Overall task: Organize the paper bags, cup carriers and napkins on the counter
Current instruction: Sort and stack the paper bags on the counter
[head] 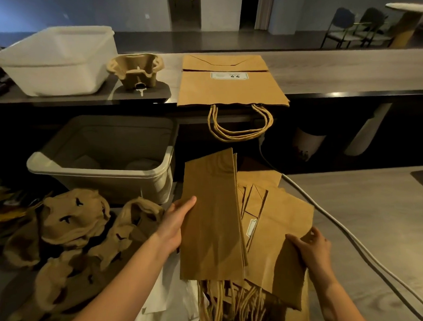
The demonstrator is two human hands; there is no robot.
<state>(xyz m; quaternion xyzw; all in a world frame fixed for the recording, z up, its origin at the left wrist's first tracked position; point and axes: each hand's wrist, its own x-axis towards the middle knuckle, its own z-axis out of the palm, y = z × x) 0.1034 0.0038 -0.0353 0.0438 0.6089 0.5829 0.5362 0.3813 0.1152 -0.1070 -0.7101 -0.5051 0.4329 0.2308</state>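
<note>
Brown paper bags (276, 230) lie heaped on the lower counter (365, 214); the left hand (177, 225) pinches one by its edge, the right hand (311, 248) grips another's corner. Only some flat bags (229, 89) and one cup carrier (136, 69) sit tidy above, so jumbled carriers (73, 239) and napkins (168, 298) likely remain.

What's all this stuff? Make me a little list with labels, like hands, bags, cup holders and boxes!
left hand: holds a flat paper bag by its left edge
right hand: grips the pile of bags on the counter
shelf bag: lies flat on the upper shelf, handles hanging over the edge
cup carriers: one carrier upright on the shelf; a loose heap at the left
bins: white bin on the shelf, grey bin below it
cable: white, runs beside the pile
</note>
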